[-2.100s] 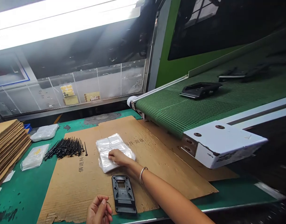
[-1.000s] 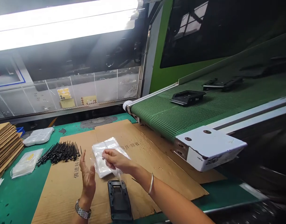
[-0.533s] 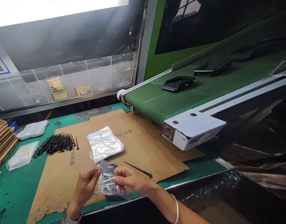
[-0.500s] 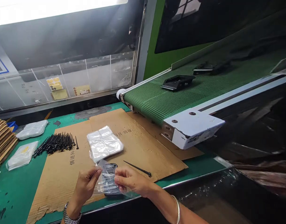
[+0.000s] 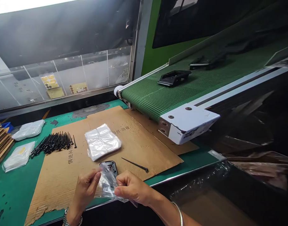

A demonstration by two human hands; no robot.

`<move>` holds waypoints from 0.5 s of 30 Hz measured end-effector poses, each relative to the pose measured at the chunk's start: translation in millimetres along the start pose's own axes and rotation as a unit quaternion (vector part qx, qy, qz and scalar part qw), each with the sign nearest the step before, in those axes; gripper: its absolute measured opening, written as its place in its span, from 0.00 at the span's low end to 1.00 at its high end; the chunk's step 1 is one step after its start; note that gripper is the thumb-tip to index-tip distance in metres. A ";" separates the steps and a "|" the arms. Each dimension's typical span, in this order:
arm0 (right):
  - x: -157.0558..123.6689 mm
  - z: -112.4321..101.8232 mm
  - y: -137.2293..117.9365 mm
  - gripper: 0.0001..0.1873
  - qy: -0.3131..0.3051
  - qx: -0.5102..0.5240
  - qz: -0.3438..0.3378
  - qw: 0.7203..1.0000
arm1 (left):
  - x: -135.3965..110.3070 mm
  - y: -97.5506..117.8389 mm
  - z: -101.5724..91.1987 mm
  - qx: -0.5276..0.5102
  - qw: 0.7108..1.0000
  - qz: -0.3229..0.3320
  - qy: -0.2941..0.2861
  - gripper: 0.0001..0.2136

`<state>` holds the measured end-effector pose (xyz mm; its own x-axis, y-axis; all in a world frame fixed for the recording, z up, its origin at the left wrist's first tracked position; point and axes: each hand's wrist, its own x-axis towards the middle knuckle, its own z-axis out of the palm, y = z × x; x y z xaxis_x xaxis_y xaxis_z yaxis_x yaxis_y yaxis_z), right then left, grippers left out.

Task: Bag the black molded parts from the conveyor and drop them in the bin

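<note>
Between my hands hangs a clear plastic bag (image 5: 108, 179). My left hand (image 5: 88, 183) pinches its left edge, and my right hand (image 5: 132, 188) grips the other side. Behind the bag, a black plastic part (image 5: 112, 166) lies on the cardboard sheet (image 5: 61, 175); the bag covers its lower portion. To the right rests a single thin black pin-like piece (image 5: 136, 164). A stack of clear bags (image 5: 103, 142) tied with a strand lies just beyond my hands.
A heap of black pin-like pieces (image 5: 53, 142) lies at left, near more bag stacks (image 5: 18, 156) and piled cardboard (image 5: 0, 142). A green conveyor belt (image 5: 144, 97) with black moulded parts (image 5: 174, 77) ends above the table, its white corner (image 5: 191, 121) jutting out at right.
The bag has bunched and twisted between my hands, uncovering more of the black part's top. My right hand has shifted slightly lower. The whole view has moved a little.
</note>
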<state>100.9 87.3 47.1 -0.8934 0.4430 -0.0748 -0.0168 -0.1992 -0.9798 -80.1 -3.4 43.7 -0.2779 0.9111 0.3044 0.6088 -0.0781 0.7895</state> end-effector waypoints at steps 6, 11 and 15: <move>-3.2 13.2 -6.5 0.23 0.057 -0.098 -0.060 0.992 | -15.8 19.8 16.7 -0.008 0.984 0.005 0.180 0.06; -3.8 22.8 -5.7 0.20 0.070 -0.233 -0.090 0.966 | -24.8 34.5 36.3 -0.309 0.941 -0.137 -0.003 0.11; 4.6 15.5 7.5 0.24 0.137 -0.086 -0.066 0.985 | -20.6 25.4 44.0 -0.573 0.755 -0.287 0.137 0.10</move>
<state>89.7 74.3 42.3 -0.7333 0.6792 0.0309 -0.0275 0.0157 -0.9995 -26.2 -6.3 34.0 -0.4912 0.8219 -0.2884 -0.6696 -0.1446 0.7286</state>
